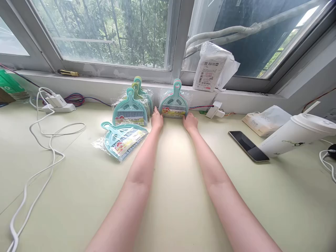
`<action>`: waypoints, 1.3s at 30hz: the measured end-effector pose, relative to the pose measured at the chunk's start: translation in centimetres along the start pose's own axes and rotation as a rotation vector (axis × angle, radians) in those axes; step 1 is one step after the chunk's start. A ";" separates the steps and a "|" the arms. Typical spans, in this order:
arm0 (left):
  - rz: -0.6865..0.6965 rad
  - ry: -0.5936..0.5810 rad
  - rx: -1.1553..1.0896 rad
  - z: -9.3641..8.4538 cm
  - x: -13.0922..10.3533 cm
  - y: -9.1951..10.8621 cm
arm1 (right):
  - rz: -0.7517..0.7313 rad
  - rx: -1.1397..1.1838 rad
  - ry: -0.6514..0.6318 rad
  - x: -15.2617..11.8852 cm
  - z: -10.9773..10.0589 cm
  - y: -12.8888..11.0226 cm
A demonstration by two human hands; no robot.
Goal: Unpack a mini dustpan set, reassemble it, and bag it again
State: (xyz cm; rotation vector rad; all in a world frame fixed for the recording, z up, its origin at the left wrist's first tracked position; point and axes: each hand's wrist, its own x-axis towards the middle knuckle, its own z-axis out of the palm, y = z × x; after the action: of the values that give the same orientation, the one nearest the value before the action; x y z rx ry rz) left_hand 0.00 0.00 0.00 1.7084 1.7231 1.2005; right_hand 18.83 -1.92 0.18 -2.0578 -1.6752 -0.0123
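Standing upright against the wall: one packaged dustpan set, gripped at its lower corners between left hand and right hand, fingers curled on it.

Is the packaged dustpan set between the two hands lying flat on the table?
No, the dustpan set stands upright against the wall, with the left hand and right hand at its lower corners.

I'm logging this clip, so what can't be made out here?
Head view only:
- left hand and right hand: fingertips hidden at the packaged dustpan set.
- Sets behind the leaning stack: count hidden.
- parcel label: print too small.
- cup: cut by right edge.
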 end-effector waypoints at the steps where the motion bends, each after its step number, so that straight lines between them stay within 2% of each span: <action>1: -0.007 0.001 -0.006 0.0 0.0 0.1 | -0.001 0.007 0.007 0.0 0.0 0.0; 10: 0.020 0.027 -0.145 0.5 0.2 -0.5 | 0.018 0.132 0.054 0.5 0.5 1.0; 16: 0.075 -0.009 -0.209 -0.1 -1.5 -0.5 | -0.024 0.372 0.044 -0.4 0.6 3.0; 19: 0.070 -0.013 -0.166 -1.2 -3.5 -0.3 | -0.023 0.367 0.016 -2.2 0.0 3.2; 22: 0.065 -0.047 -0.091 -2.6 -6.3 0.0 | 0.001 0.261 -0.043 -4.6 -0.9 2.9; 27: 0.284 -0.105 0.059 -5.3 -12.1 1.3 | -0.021 0.136 -0.117 -8.9 -2.6 2.5; 29: 0.311 -0.033 0.142 -6.2 -14.1 1.7 | -0.032 0.104 -0.143 -10.6 -3.2 2.4; 30: 0.281 0.030 0.180 -6.7 -15.0 1.8 | -0.037 0.088 -0.153 -11.4 -3.5 2.4; 33: 0.078 0.166 0.274 -8.0 -16.9 1.4 | -0.061 0.051 -0.169 -13.6 -4.4 2.3; 35: 0.002 0.120 0.349 -8.8 -17.9 0.8 | -0.080 0.046 -0.167 -14.8 -4.8 2.2; 39: 0.136 -0.051 0.445 -9.6 -20.1 0.3 | -0.101 0.070 -0.149 -16.8 -5.5 2.2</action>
State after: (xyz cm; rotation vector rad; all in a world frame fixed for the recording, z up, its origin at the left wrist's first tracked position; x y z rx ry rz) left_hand -4.58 -21.77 0.02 2.1175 1.9766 0.8574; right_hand 18.25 -19.66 -0.85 -1.9626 -1.8400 0.1683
